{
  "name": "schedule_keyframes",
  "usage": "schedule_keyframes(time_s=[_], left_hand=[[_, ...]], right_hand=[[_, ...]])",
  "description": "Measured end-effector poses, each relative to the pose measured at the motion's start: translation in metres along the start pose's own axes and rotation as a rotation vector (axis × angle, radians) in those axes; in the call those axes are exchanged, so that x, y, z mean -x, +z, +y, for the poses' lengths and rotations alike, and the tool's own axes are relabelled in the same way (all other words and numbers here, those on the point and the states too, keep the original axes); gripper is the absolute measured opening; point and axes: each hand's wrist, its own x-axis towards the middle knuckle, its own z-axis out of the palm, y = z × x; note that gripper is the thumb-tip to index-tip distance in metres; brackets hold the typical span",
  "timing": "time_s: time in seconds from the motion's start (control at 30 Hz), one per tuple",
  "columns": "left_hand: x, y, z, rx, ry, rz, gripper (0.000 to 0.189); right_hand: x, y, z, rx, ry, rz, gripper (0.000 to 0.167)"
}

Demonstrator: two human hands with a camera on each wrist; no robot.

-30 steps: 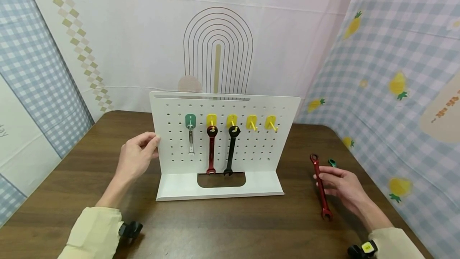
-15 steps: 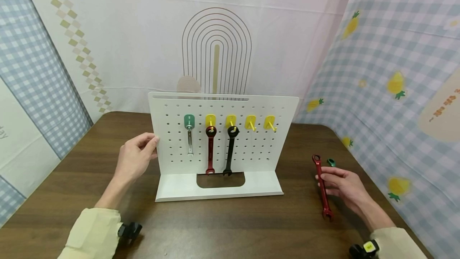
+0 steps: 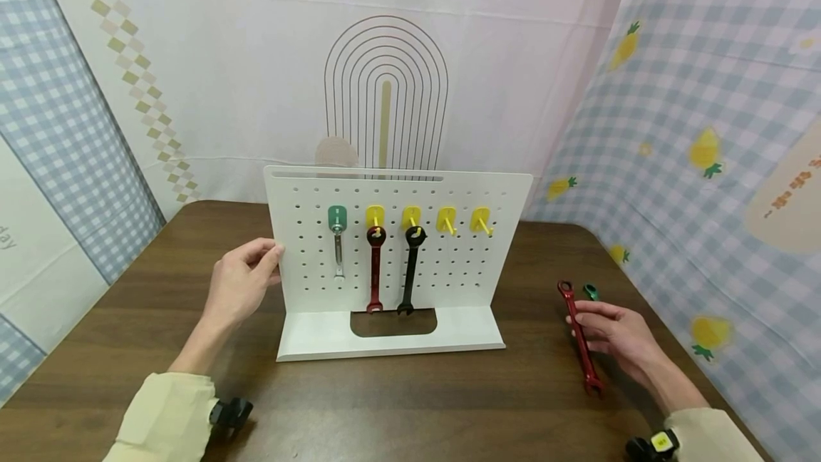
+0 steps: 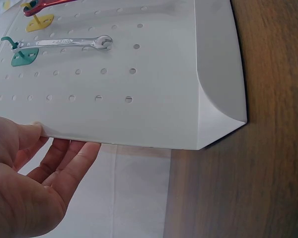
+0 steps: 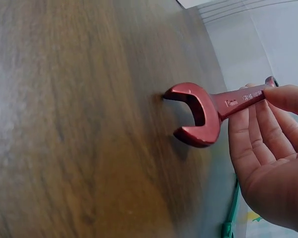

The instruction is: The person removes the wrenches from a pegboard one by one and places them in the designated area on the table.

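Observation:
My left hand (image 3: 242, 285) grips the left edge of a white pegboard (image 3: 465, 296), thumb on the front face and other fingers behind it, as the left wrist view shows. Between thumb and fingers, my right hand (image 3: 617, 339) holds a red combination wrench (image 5: 203, 111), its open end pointing toward me. A silver wrench (image 4: 64, 43) hangs from the board's green hook (image 3: 337, 215). Another red wrench (image 3: 375, 273) and a black wrench (image 3: 411, 276) hang from yellow hooks beside it. Two yellow hooks (image 3: 446, 219) farther right carry nothing.
A green wrench (image 3: 591, 292) lies on the brown wooden table (image 3: 385, 405) beyond my right hand, partly hidden by it. Patterned cloth (image 3: 513, 77) hangs behind the table and along both sides. The board's base (image 3: 308, 337) reaches forward over the tabletop.
My right hand has shifted slightly right with the red wrench, whose lower end now swings a little farther right. The left hand stays on the board's edge.

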Motion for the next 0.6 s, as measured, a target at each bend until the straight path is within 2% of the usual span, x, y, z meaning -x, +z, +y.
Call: schedule_keyframes(time_s=[0.6], left_hand=[[-0.0001,0.0001,-0.0006,0.006,0.012,0.002,0.036]], right_hand=[[-0.0028,-0.0088,0.0050,0.022,0.033,0.020,0.014]])
